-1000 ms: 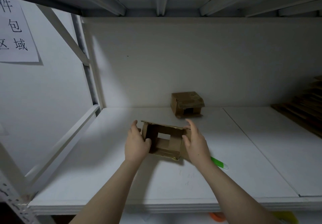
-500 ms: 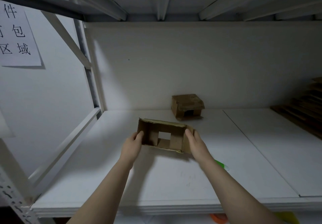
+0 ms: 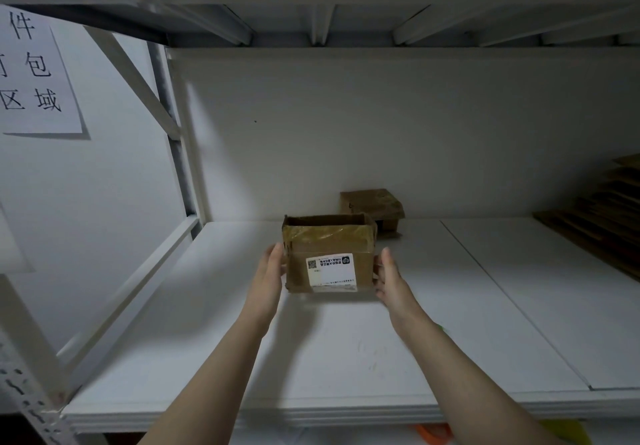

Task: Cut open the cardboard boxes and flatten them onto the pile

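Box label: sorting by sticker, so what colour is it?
The label on the box is white with black print; head view shows it best.

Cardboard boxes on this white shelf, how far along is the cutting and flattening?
Done: a pile of flattened brown cardboard lies at right. In hand: a brown taped cardboard box, open-topped but unflattened, between the left hand and right hand. Remaining: a second brown box at the back.
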